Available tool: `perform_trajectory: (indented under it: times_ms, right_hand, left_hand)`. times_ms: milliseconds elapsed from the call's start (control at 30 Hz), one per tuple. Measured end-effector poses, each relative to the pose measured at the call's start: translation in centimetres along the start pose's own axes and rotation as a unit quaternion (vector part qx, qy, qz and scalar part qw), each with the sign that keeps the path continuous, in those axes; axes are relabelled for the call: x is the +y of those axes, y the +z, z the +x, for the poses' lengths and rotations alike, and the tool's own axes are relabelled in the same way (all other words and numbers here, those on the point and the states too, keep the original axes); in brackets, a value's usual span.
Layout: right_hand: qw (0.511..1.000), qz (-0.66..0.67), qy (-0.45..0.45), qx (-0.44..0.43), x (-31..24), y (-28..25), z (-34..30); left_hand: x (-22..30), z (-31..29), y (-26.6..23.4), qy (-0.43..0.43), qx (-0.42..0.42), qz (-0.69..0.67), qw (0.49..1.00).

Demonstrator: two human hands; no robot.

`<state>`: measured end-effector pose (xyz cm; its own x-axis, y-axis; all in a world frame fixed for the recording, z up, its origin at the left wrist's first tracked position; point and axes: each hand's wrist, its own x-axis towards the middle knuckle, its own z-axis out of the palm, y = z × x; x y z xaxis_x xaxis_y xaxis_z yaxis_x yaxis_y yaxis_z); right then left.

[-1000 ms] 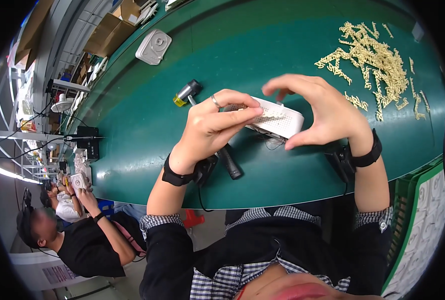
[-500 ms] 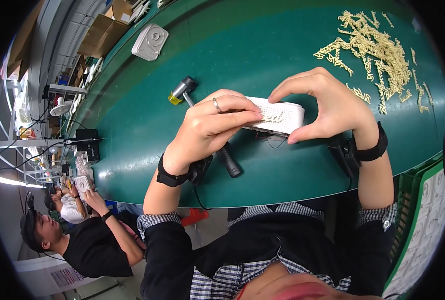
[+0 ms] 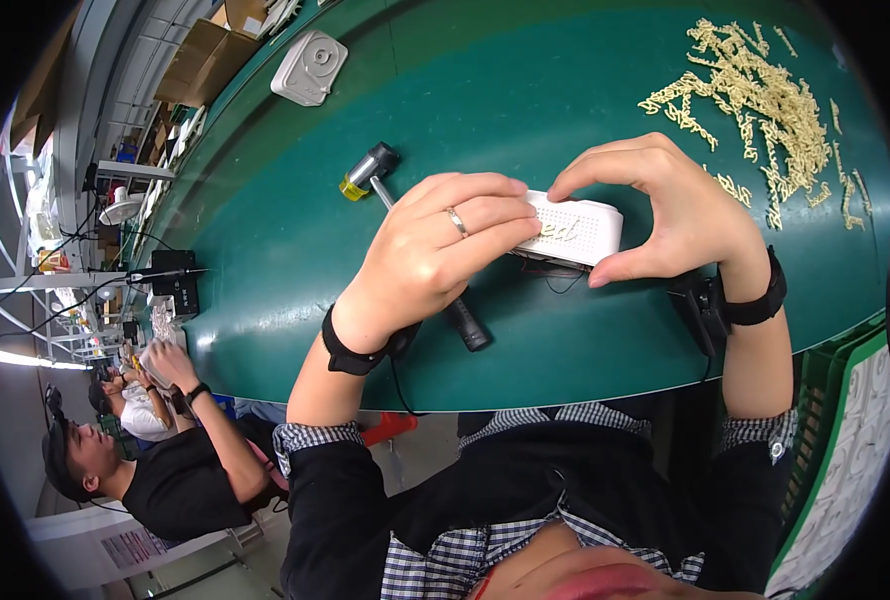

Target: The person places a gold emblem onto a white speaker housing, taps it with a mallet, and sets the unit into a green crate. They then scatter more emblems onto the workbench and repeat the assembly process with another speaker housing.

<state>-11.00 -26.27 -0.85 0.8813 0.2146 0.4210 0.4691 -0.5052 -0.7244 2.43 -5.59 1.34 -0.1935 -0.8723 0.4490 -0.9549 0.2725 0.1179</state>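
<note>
Between my hands is a small white plastic casing (image 3: 597,229) with a perforated face, tilted slightly. A cream lettering piece (image 3: 562,231) lies on that face, partly covered by my fingers. My left hand (image 3: 445,232), with a ring, curls over the casing's left end, its fingertips pressed beside the lettering. My right hand (image 3: 670,210) steadies the right end between thumb and forefinger, the thumb low and the forefinger at the upper edge. Thin dark wires (image 3: 555,272) show beneath the casing. Behind my left hand lies a hammer (image 3: 373,170) with a yellow-and-black head; my wrist hides part of its handle.
A pile of cream lettering pieces (image 3: 765,110) spreads over the green table (image 3: 495,90) at far right. Another white casing (image 3: 310,68) sits at far left. A green crate (image 3: 825,400) stands at my right. Co-workers (image 3: 185,480) handle things along the left.
My left fingers have shifted from a pinch at the lettering to lying flatter over the casing's left side. The casing appears slightly further right. The nearer co-worker has turned the white part they hold.
</note>
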Motion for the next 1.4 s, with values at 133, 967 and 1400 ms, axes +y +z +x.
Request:
perform_trajectory:
  times_ms: [133,967,1400]
  right_hand:
    - [1.0,-0.004,-0.002,-0.003,-0.2,-0.1,0.1]
    - [0.958,-0.058,0.164,0.228,1.2,1.9,0.5]
    - [0.974,-0.031,0.121,0.19,1.7,1.3,0.7]
  left_hand:
    - [-0.1,-1.5,-0.7,-0.008,-0.065,0.024,0.998]
    - [5.0,-12.0,-4.8,-0.607,0.073,-0.161,0.775]
    - [5.9,-5.6,-6.2,-0.545,0.023,-0.405,0.734]
